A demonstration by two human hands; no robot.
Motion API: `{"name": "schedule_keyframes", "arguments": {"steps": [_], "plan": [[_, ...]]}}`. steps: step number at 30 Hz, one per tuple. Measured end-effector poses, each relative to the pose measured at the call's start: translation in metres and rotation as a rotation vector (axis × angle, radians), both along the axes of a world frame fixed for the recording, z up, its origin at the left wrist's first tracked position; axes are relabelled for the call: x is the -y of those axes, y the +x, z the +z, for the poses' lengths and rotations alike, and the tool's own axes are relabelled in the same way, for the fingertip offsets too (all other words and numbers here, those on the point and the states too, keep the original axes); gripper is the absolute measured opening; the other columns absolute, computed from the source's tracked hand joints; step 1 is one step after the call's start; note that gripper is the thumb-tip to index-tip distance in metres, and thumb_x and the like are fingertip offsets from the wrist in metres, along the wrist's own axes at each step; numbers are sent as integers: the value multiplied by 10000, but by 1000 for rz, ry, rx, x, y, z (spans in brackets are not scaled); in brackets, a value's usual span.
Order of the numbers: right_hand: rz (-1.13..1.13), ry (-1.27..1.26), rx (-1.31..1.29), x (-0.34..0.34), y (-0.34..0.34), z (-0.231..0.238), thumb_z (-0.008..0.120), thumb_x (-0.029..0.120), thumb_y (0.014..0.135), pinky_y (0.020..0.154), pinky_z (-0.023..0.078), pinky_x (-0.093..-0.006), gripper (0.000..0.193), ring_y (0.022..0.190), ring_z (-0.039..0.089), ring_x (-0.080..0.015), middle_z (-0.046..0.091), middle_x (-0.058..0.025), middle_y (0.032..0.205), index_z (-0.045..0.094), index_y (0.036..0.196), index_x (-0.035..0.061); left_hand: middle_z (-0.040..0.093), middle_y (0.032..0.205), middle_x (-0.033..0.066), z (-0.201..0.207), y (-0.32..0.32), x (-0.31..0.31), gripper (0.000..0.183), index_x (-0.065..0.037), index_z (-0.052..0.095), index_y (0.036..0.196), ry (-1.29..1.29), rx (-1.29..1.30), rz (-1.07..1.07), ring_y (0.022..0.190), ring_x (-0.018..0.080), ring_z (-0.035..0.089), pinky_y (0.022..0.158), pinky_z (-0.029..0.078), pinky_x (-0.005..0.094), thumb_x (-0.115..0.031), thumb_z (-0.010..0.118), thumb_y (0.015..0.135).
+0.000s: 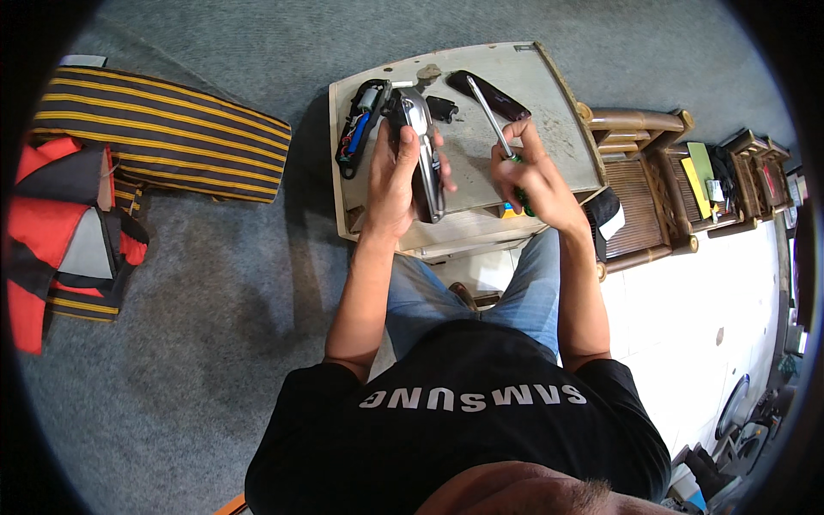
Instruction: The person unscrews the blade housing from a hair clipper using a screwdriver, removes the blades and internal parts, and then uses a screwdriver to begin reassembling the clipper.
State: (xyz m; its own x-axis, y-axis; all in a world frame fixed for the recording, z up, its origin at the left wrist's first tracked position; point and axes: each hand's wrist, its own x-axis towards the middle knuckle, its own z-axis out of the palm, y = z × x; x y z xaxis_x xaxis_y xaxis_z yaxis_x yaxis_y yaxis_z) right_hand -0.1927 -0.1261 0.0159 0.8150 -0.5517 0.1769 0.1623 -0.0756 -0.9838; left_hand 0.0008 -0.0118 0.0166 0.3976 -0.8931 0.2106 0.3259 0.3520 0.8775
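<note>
head view: silver-black casing (423, 153) sits between left thumb (405, 151) and fingers (445, 170).

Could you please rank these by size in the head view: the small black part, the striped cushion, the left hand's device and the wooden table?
1. Wooden table
2. Striped cushion
3. Silver-and-black device, held up in the left hand, so nearness may enlarge it
4. Small black part

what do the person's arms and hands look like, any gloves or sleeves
The left hand and right hand are bare, with no gloves. The forearms are uncovered, and no watch or bracelet shows on either wrist. The short sleeves are plain black, part of a black T-shirt with pale lettering across it.
</note>
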Motion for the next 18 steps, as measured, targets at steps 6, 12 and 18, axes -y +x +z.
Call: {"name": "schedule_keyframes", "arguments": {"steps": [6, 12, 18], "plan": [[67, 53, 107, 10, 2, -9, 388, 103, 1010, 563, 439, -266, 168, 515, 459, -106, 523, -67, 797, 376, 1169, 52, 638, 1001, 133, -1, 8, -11, 407, -75, 451, 1245, 63, 48, -78, 562, 140, 626, 457, 545, 274, -441, 544, 1094], [-76, 58, 38, 0, 2, 16, 451, 108, 1067, 544, 425, -255, 302, 539, 486, -110, 542, -67, 843, 385, 1349, 22, 613, 959, 109, -11, 16, -8, 489, -74, 485, 1289, 47, -63, -164, 557, 126, 614, 443, 544, 265, -527, 452, 1106], [-22, 125, 67, 11, 0, -3, 481, 60, 1051, 543, 415, -251, 365, 591, 516, -110, 577, -71, 914, 398, 1402, 9, 618, 896, 78, -6, 16, -9, 595, -40, 549, 1089, 47, -189, -256, 556, 138, 631, 454, 559, 293, -609, 373, 1098]]}}
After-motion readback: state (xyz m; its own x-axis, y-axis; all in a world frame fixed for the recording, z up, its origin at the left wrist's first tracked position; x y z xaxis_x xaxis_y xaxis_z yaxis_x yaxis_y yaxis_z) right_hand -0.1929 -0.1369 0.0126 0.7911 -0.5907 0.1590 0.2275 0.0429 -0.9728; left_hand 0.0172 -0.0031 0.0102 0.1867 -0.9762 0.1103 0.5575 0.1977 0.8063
